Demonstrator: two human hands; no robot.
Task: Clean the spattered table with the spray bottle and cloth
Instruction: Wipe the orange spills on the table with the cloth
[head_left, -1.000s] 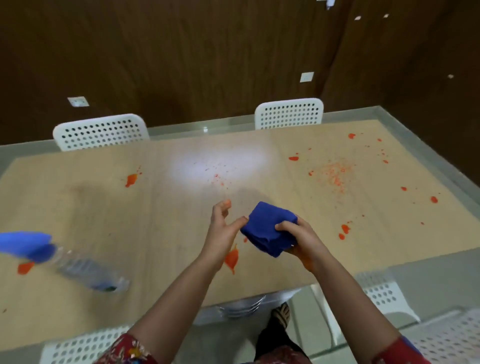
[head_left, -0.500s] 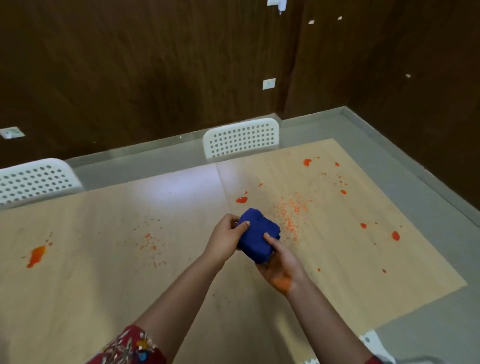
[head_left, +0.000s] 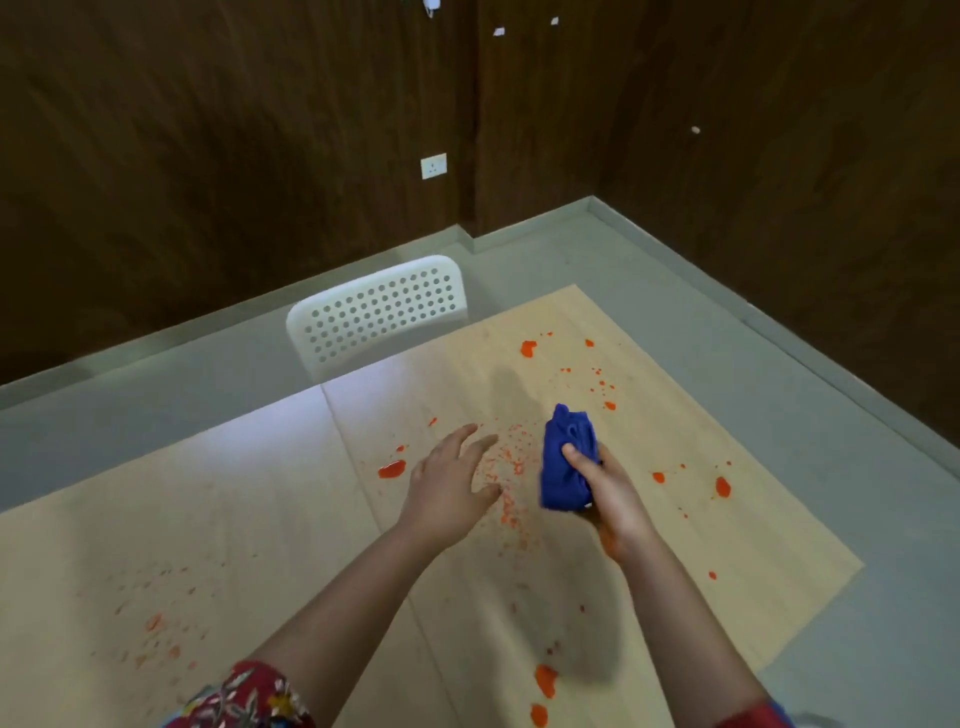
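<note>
Has taken the left hand (head_left: 452, 483) off the cloth (head_left: 563, 462) since half a second ago and drawn it out to the left, apart from the bundle. Has also turned further toward the right-hand end of the table (head_left: 234, 545).

Faces a dark wood-panelled wall (head_left: 208, 130) that meets a second one at a corner, above a grey floor (head_left: 675, 312). Leans over the pale wooden table, which fills the lower part of the view and ends at a corner on the right. Looks past a white chair (head_left: 379, 312) with a perforated back, pushed in at the far edge. Wears a red flowered sleeve (head_left: 244, 696) at the left elbow.

Holds the left hand palm down with fingers spread and straight, gripping nothing. May be hovering just above the wood rather than touching it; hard to tell from this angle. Grips the bunched blue cloth in the right hand (head_left: 613, 499), thumb across its front and fingers curled behind, over the right half of the table.

Works amid orange-red spatters (head_left: 506, 467): a fine speckle between the two hands, a larger blot (head_left: 392, 468) just left of the left hand, more drops to the right of the cloth and by the near edge. Has a small white socket (head_left: 433, 166) on the wall ahead.
</note>
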